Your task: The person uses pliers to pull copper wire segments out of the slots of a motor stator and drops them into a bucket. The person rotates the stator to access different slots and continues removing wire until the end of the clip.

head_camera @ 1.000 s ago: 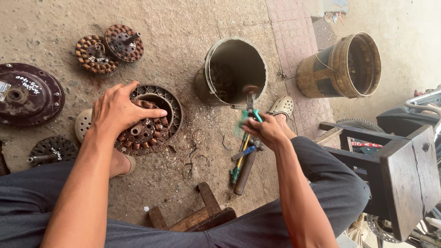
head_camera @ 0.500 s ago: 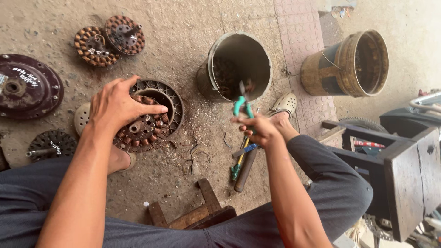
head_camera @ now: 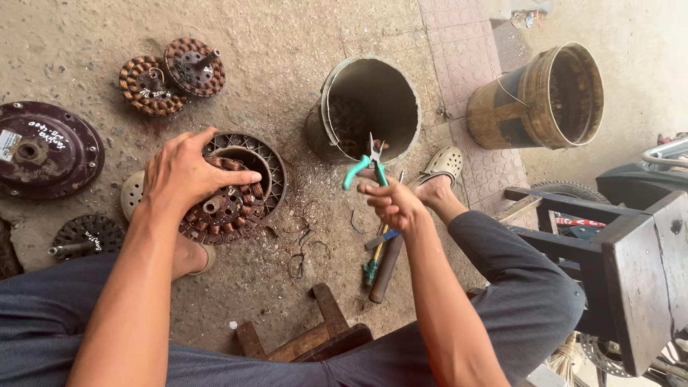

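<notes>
- Two hands: the left hand [head_camera: 188,174] and the right hand [head_camera: 390,202].
- One pair of pliers [head_camera: 365,167], teal-handled.
- Two buckets: a grey bucket [head_camera: 367,107] and a yellow bucket [head_camera: 545,100].
- Three copper-wound stators: one stator [head_camera: 231,204] under the left hand, one pair of stators [head_camera: 172,75] farther off.
- One dark round cover [head_camera: 43,147].
- One small finned disc [head_camera: 87,235].
- One hammer [head_camera: 387,269] on the floor.
- One screwdriver [head_camera: 373,265] beside it.
- Two sandals: one sandal [head_camera: 443,163] right, one sandal [head_camera: 132,193] left.
- One wooden stool [head_camera: 308,337].

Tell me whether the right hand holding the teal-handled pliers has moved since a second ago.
Yes. The right hand with the teal-handled pliers has risen from the tools on the ground toward the rim of the grey metal bucket.
</notes>
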